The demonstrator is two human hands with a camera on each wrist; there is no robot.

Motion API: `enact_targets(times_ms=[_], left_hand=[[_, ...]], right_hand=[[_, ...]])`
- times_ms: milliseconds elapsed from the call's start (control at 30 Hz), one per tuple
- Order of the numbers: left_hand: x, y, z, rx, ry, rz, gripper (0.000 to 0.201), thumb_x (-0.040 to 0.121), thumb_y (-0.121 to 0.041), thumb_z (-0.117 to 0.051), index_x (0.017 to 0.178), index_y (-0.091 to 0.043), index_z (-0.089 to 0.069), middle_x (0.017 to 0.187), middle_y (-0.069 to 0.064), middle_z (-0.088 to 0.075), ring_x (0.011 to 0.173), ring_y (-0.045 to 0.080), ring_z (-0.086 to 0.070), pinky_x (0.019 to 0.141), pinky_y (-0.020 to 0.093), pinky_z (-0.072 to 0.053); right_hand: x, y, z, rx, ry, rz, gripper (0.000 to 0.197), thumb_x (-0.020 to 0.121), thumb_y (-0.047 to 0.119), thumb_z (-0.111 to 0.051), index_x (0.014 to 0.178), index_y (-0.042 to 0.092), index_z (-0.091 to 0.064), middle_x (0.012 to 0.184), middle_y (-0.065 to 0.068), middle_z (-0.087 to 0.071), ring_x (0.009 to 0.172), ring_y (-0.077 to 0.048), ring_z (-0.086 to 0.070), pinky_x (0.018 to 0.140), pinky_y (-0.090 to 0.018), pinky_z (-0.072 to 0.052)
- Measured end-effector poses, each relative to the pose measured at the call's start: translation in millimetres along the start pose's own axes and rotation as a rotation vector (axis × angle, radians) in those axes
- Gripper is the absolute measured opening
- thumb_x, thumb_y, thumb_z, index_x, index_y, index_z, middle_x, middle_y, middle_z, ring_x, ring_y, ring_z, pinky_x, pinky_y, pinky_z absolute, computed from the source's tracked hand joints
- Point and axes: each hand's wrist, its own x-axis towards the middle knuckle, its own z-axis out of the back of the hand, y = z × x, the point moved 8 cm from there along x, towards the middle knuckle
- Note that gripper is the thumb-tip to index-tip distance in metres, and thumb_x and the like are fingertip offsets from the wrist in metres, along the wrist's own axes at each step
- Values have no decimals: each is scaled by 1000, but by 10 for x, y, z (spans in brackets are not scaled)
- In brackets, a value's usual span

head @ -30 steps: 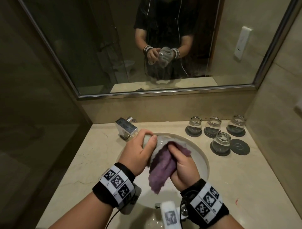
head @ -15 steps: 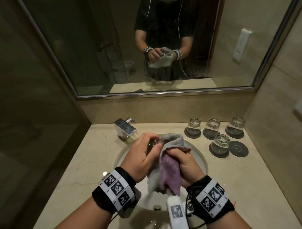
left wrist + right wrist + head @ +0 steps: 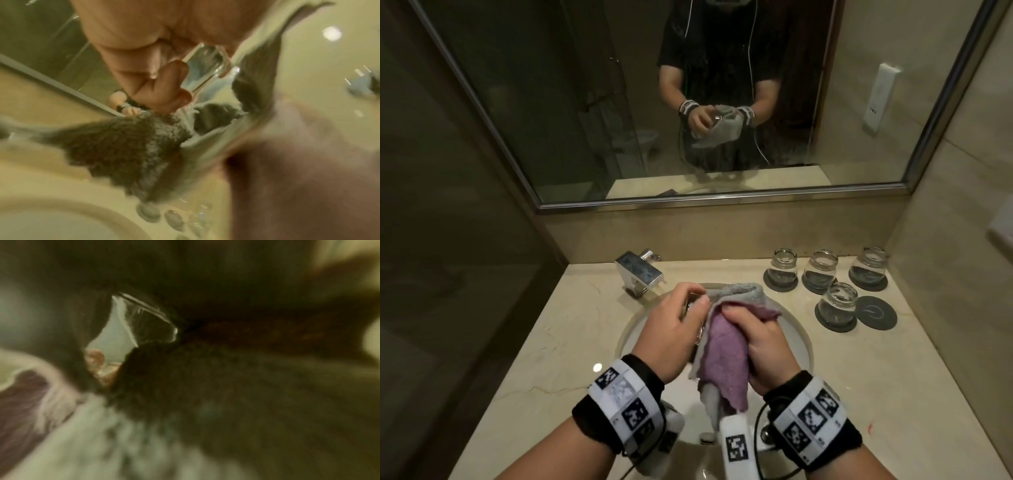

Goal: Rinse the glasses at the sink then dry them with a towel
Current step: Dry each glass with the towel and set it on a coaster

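Over the sink (image 3: 799, 337) my left hand (image 3: 671, 334) grips a clear glass (image 3: 692, 306), mostly hidden behind its fingers. In the left wrist view the glass (image 3: 206, 71) shows between my curled fingers. My right hand (image 3: 756, 342) holds a purple and grey towel (image 3: 722, 356) pressed against the glass, with part of it draped over the top. The right wrist view is blurred, showing the glass (image 3: 141, 321) with the towel (image 3: 185, 386) wrapped about it.
Several upturned glasses (image 3: 837, 301) stand on dark coasters at the back right of the marble counter (image 3: 893, 394), beside one bare coaster (image 3: 876, 312). A chrome tap (image 3: 638, 272) stands behind the sink. A mirror (image 3: 585, 102) hangs above.
Both hands have lifted slightly. The towel has been turned and drawn up over the glass, its grey side now draped over the top.
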Motion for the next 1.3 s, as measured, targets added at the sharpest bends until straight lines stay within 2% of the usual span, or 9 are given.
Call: enact_targets(times_ms=[100, 267, 333, 500, 700, 867, 1067, 1200, 1300], left_hand=[[36, 260, -118, -334, 47, 285, 69, 81, -78, -42, 104, -17, -66, 99, 5, -72, 90, 19, -67, 77, 35, -53], [-10, -210, 57, 214, -88, -233, 41, 89, -54, -38, 101, -21, -59, 93, -15, -57, 90, -3, -54, 78, 14, -43], [0, -176, 32, 178, -63, -197, 38, 87, -54, -39, 102, -24, -59, 95, -16, -57, 92, -2, -54, 79, 12, -43], [86, 380, -142, -394, 20, 278, 50, 86, -63, -48, 100, -19, -65, 103, 2, -72, 103, 23, -65, 93, 43, -48], [11, -160, 52, 194, -60, -182, 36, 89, -56, -43, 103, -27, -58, 100, -13, -60, 92, -3, -56, 79, 14, -46], [105, 150, -40, -197, 2, 246, 49, 97, -55, -38, 88, -16, -67, 80, 0, -71, 69, 12, -64, 63, 31, -50], [2, -249, 58, 232, -103, -267, 46, 87, -59, -40, 102, -22, -62, 92, -16, -61, 89, -3, -56, 74, 6, -40], [126, 153, -28, -94, -19, 162, 73, 81, -82, -29, 97, -20, -65, 92, -2, -70, 85, 11, -64, 72, 26, -47], [103, 52, -9, 20, -37, 58, 49, 93, -58, -39, 92, -16, -63, 90, -1, -66, 86, 15, -59, 74, 27, -45]], right_hand=[[-131, 217, -108, -344, 17, 212, 22, 73, -10, -71, 85, 8, -69, 76, 4, -74, 73, -8, -69, 69, -23, -54], [13, -122, -98, 159, 78, -170, 58, 66, 19, -80, 112, -9, -59, 106, -29, -61, 100, -40, -60, 94, -58, -47], [24, -188, -49, 240, 24, -205, 67, 64, 24, -82, 117, -10, -56, 112, -34, -57, 105, -40, -56, 101, -60, -41], [-83, 98, -96, -274, 52, 147, 26, 69, -17, -71, 87, 2, -69, 79, 0, -75, 74, -11, -71, 64, -20, -54], [-17, -256, -42, 287, -3, -267, 50, 78, 22, -69, 117, -7, -57, 117, -31, -59, 113, -44, -56, 103, -53, -43], [-78, 113, -148, -92, 71, 44, 22, 72, -15, -69, 89, -1, -65, 75, -5, -74, 70, -15, -71, 60, -21, -55], [-10, -167, -52, 284, 25, -227, 66, 68, 24, -79, 122, -5, -55, 117, -30, -58, 110, -41, -56, 101, -55, -44], [-34, 97, 26, -193, -43, 116, 22, 67, 10, -73, 88, 7, -67, 81, -14, -72, 77, -38, -67, 64, -44, -57], [-73, 144, -56, -226, 14, 146, 14, 71, 3, -73, 83, 6, -68, 73, -11, -72, 64, -32, -66, 54, -39, -54]])
